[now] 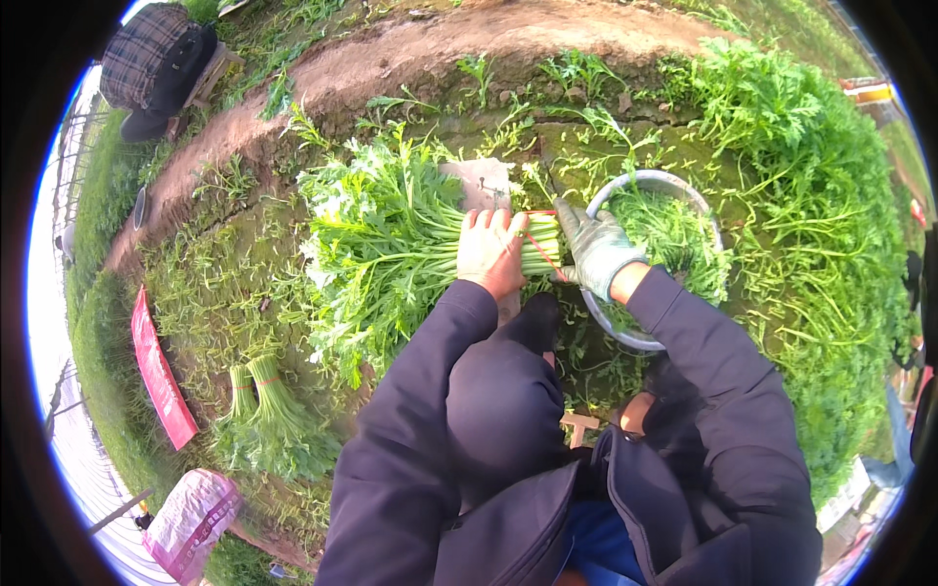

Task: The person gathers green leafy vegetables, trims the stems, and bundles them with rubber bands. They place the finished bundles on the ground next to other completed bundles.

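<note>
A large bunch of leafy greens [396, 227] lies sideways across my lap front, leaves to the left and cut stems to the right. My bare left hand [489, 245] grips the stems from above. My right hand [597, 245], in a grey-green work glove, is at the cut ends with thumb and fingers spread around them. A thin red band [542, 253] crosses the stems and runs to the gloved fingers, apparently stretched by them. Under the bunch is a flat board [480, 183], mostly hidden. Just right of the bunch stands a round basin [645, 176] holding loose greens [663, 227].
Growing or heaped greens [813, 183] fill the right side. Two tied bunches [267, 403] lie at lower left, near a red plastic sheet [157, 366] and a pink-white sack [194, 520]. A person [150, 66] sits at upper left. A dirt ridge [440, 51] crosses the far side.
</note>
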A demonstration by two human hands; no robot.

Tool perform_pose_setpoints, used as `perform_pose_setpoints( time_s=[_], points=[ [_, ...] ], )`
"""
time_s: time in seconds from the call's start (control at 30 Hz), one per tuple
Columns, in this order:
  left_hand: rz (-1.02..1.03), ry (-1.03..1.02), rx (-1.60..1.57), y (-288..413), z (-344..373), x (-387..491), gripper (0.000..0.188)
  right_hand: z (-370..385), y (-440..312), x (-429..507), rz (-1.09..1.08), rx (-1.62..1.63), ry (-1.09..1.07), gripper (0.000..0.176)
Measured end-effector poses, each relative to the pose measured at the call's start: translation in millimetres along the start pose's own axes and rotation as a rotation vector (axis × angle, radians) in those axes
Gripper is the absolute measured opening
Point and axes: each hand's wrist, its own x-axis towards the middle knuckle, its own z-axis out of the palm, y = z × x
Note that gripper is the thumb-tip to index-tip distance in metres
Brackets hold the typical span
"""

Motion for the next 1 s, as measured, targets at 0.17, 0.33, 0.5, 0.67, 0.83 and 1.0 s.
perform_pose_setpoints(
  time_s=[0.17, 0.33, 0.5, 0.67, 0.83, 1.0],
  points=[
    [0.030, 0.002, -0.003, -0.6, -2.0, 1.0, 0.080, 18.9, 18.3, 13.1, -0.036, 0.083, 0.032, 0.114],
    [0.056, 0.014, 0.007, -0.6, -1.7, 1.8, 0.081, 38.6, 41.1, 39.4, -0.150, 0.432, 0.075, 0.121],
    [0.076, 0.073, -0.024, 0.1, -2.8, 3.3, 0.079, 65.5, 50.0, 63.2, -0.253, 0.778, -0.042, 0.121],
    [0.050, 0.026, -0.030, -0.4, -3.2, 5.8, 0.079, 88.7, 51.4, 73.9, -0.333, 1.184, -0.197, 0.124],
    [0.045, 0.028, -0.030, -0.5, -1.6, 5.6, 0.078, 90.8, 51.3, 69.8, -0.412, 1.300, -0.242, 0.107],
    [0.023, 0.013, -0.015, 0.6, -1.9, 4.9, 0.078, 77.9, 46.5, 50.4, -0.346, 1.080, -0.147, 0.087]
  ],
)
